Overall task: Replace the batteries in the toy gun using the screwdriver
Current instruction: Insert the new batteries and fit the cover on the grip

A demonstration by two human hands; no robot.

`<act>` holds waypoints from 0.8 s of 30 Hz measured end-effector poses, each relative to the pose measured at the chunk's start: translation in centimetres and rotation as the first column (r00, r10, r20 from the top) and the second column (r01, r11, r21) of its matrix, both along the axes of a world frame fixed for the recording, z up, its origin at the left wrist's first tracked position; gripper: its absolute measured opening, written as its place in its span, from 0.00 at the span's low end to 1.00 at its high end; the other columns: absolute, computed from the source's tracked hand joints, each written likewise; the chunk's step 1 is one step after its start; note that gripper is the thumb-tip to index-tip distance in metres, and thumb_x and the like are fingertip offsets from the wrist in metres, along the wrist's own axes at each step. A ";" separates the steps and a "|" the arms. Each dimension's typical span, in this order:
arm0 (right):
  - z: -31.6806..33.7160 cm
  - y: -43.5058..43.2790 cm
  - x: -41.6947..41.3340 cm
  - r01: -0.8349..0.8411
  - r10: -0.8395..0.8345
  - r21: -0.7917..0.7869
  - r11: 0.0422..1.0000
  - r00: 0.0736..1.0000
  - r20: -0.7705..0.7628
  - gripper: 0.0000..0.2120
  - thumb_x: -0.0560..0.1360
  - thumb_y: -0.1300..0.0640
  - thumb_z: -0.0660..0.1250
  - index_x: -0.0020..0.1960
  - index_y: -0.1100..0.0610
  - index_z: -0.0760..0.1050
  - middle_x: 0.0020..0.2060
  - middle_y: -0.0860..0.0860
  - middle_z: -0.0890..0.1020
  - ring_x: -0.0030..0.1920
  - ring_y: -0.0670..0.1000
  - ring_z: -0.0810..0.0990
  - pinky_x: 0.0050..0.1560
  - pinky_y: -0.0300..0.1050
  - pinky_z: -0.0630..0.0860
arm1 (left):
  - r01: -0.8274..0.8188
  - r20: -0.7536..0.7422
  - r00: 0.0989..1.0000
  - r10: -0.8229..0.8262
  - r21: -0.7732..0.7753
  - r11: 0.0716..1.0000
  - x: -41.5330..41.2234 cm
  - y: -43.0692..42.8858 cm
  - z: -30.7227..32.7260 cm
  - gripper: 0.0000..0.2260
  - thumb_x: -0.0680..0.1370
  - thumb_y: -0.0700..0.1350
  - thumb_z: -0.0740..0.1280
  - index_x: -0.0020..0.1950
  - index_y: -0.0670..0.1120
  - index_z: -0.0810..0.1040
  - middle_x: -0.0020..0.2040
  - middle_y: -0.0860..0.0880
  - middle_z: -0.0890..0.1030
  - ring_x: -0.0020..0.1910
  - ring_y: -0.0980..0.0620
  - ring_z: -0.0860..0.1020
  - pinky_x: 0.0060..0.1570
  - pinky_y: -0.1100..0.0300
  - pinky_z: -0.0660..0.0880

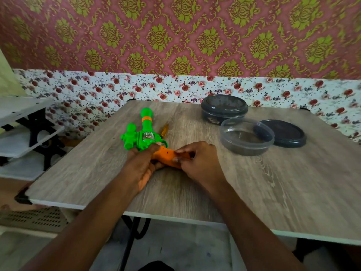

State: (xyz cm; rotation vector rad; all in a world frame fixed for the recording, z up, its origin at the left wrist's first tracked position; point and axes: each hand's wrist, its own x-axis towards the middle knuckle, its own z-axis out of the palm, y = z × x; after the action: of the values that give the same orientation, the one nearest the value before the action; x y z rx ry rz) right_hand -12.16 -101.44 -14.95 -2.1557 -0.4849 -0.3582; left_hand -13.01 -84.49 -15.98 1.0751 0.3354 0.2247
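Green and orange toy gun point(145, 133) lying on the table point(254, 188), barrel pointing away. Left hand point(141, 163) wrapped around the gun where green meets orange, holding it down. Right hand point(197, 161) pinching the end of the orange grip point(166, 156) with its fingertips. Amber screwdriver point(164, 131) just behind the gun, partly hidden. Clear tub point(247, 136), dark lid point(281, 133) and closed dark tub point(224, 109) off to the right.
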 end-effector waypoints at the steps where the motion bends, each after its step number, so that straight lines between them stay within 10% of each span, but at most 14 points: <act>1: 0.0 -0.1 0.1 -0.007 0.007 0.001 1.000 1.000 -0.008 0.11 0.71 0.54 0.78 0.53 0.51 0.88 0.50 0.48 0.88 0.50 0.44 0.84 0.56 0.37 0.79 | -0.002 0.004 1.000 0.003 -0.011 1.000 0.0 0.0 0.0 0.15 0.79 0.35 0.69 0.66 0.38 0.76 0.61 0.34 0.81 0.56 0.39 0.82 0.40 0.47 0.85; 7: 1.1 -2.6 0.0 0.013 -0.041 0.140 0.990 0.979 0.199 0.08 0.73 0.57 0.77 0.52 0.53 0.87 0.50 0.46 0.87 0.51 0.40 0.83 0.58 0.25 0.71 | 0.005 0.000 1.000 -0.005 -0.047 0.999 0.0 0.1 -0.1 0.20 0.79 0.36 0.70 0.71 0.40 0.73 0.61 0.38 0.82 0.55 0.43 0.83 0.40 0.47 0.84; 16: -0.5 -9.0 -0.6 0.065 -0.055 0.046 0.997 0.978 -0.203 0.07 0.72 0.63 0.78 0.47 0.53 0.88 0.43 0.45 0.88 0.45 0.38 0.84 0.49 0.28 0.75 | -0.009 -0.008 1.000 0.008 -0.030 1.000 0.3 0.1 -0.2 0.22 0.79 0.38 0.70 0.73 0.43 0.71 0.64 0.38 0.80 0.62 0.40 0.80 0.58 0.34 0.77; 24: -1.1 -9.0 -1.0 0.056 -0.059 -0.022 0.998 0.978 -0.202 0.07 0.66 0.62 0.82 0.39 0.53 0.86 0.46 0.45 0.83 0.47 0.40 0.82 0.46 0.26 0.75 | -0.014 -0.001 1.000 0.014 -0.058 0.998 0.3 0.1 -0.3 0.23 0.79 0.37 0.69 0.74 0.43 0.69 0.65 0.39 0.80 0.62 0.40 0.80 0.55 0.36 0.79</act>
State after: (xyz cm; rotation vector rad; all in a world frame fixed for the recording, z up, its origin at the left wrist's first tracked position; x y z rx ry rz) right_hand -13.15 -110.45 -16.00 -2.1962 -0.3119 -0.1640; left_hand -12.70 -84.36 -16.28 1.0158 0.3486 0.2258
